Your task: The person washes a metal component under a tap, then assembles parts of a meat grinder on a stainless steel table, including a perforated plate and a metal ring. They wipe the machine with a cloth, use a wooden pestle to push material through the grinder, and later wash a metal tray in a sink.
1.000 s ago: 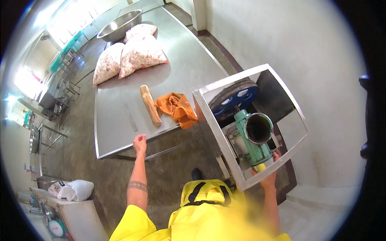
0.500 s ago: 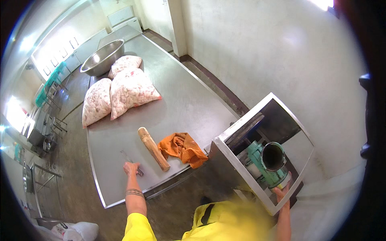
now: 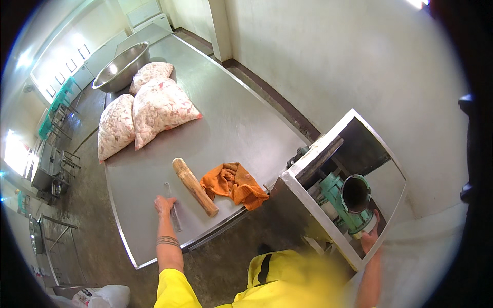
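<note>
On the steel table, my left hand is closed around a long, thin, grey shiny object, which sticks out above and below the fingers; its exact kind is unclear. Just right of it lies a thick wooden stick, and beside that a crumpled orange cloth. At the right, a green meat grinder sits inside a metal frame, its dark round opening upward. My right hand grips the pale ring at the grinder's lower end; some of its fingers are hidden behind it.
The steel table carries several things at its far left: bulging clear bags of pale pinkish pieces and a large metal basin. The grinder's metal housing stands against the table's right end. A wall runs along the right.
The thin grey object has turned to lie more directly away from me, with my left hand slightly farther forward on it. My right hand stays at the grinder's ring, and the view has shifted slightly.
</note>
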The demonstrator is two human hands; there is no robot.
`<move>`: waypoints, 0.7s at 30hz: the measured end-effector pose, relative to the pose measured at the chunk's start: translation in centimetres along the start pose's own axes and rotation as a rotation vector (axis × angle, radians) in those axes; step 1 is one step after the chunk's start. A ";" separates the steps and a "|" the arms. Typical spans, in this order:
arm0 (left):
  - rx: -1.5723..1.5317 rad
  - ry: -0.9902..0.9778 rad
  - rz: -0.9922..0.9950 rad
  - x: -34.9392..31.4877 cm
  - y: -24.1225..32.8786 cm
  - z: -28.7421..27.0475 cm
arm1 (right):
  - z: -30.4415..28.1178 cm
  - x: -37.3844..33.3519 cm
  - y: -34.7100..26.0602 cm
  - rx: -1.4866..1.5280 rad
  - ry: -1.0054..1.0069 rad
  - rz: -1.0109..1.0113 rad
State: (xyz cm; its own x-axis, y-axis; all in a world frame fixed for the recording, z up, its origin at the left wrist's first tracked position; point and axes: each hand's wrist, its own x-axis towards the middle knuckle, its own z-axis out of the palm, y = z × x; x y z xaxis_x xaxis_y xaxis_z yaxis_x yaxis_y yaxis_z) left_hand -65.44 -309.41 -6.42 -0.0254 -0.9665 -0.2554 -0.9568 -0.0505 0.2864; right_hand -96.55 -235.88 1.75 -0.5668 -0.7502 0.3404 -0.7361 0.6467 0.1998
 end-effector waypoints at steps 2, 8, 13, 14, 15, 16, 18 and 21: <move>-0.102 -0.113 -0.094 -1.1 0.6 -0.2 | 0.1 0.8 -1.2 1.401 0.123 0.647; 0.202 0.064 0.265 -2.0 -1.1 4.3 | -0.1 0.7 4.3 1.819 -1.333 1.393; -0.278 0.051 0.078 -0.3 -0.1 5.7 | 0.4 0.8 0.7 1.840 0.035 0.708; -0.457 -0.058 -0.038 -0.2 0.9 5.1 | 0.3 1.3 -0.5 1.789 0.104 0.657; -0.406 -0.027 -0.032 -0.9 2.3 4.9 | 0.1 2.0 -1.1 1.802 0.145 0.664; -0.351 -0.032 -0.049 -2.3 4.3 5.4 | -0.2 2.5 -1.6 1.848 0.159 0.758; -0.233 -0.054 -0.068 -4.7 6.4 5.3 | -1.0 3.5 -0.8 1.953 -0.013 1.193; -0.234 -0.138 0.006 -5.7 8.8 5.8 | -2.8 3.1 2.8 2.062 -0.596 1.605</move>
State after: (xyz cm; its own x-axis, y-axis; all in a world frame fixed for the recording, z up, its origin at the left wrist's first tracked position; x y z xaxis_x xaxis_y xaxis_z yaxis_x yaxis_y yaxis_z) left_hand -75.36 -302.85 -7.83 -0.0859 -0.9243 -0.3719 -0.8638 -0.1170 0.4901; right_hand -99.40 -236.02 5.93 -0.4459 -0.3408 -0.8277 0.8916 -0.0875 -0.4444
